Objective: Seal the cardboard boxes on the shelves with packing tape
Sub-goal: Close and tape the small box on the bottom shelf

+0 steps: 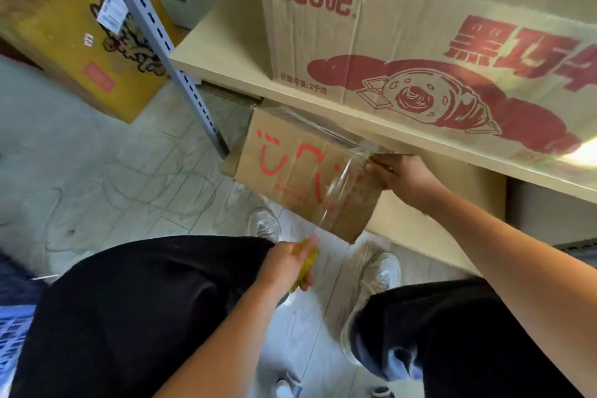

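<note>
**Under the lower shelf board: tape run across a small box**

Under the shelf board (226, 52), on the level below, sits the small box (300, 171) with red marks on its near face, partly tucked beneath the board's edge. I see my right hand (400, 176) gripping its right upper corner, fingers curled over the edge, which I judge is to steady the box and press down the tape end there. A clear strip of tape (339, 191) runs from that corner down the near face, shiny and a bit wrinkled, toward the box's lower edge.

My left hand (290, 263) is lower and nearer to me, closed around a yellow thing (307, 268) that is blurred; I take it for a cutter or tape holder but cannot tell which. Whether the strip reaches it I cannot make out either.

Above, the big printed box (420, 42) stands on the board, so there is little room over the small one. That may be why the small box is pulled partly forward. To the far left a yellow box (80, 42) stands on the floor behind the metal upright (161, 39).

My judgement: the strip is laid but not yet pressed flat.
</note>
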`<state>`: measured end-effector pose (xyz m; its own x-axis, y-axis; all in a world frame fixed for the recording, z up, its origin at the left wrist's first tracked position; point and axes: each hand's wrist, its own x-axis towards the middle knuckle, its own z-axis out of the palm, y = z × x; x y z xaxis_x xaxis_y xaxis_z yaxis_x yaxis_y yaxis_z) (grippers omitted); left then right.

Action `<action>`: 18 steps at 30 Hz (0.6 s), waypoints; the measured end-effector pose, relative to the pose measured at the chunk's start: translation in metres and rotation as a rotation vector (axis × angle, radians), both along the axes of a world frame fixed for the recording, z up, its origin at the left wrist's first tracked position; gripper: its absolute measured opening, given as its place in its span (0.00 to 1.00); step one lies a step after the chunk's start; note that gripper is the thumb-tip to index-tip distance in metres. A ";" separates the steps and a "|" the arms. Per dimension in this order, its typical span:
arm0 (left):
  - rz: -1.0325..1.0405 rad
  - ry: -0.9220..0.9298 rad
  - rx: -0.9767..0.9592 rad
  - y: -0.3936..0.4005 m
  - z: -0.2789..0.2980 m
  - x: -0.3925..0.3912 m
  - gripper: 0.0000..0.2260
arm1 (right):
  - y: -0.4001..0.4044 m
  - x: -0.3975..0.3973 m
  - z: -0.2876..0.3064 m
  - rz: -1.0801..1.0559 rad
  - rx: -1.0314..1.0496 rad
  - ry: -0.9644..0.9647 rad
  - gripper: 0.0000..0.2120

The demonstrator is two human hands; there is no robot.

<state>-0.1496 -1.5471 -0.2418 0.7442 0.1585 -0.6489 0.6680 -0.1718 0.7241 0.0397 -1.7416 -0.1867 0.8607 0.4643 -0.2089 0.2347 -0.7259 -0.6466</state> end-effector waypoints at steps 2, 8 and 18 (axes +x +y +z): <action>0.022 -0.024 -0.070 -0.004 -0.011 0.002 0.18 | 0.001 0.004 0.004 -0.085 0.051 0.066 0.15; -0.118 0.043 -0.154 0.010 -0.020 0.064 0.08 | -0.010 0.022 -0.013 -0.428 0.223 0.270 0.11; -0.171 -0.084 0.139 0.003 -0.032 0.130 0.24 | 0.013 -0.006 -0.024 -0.084 -0.531 -0.141 0.44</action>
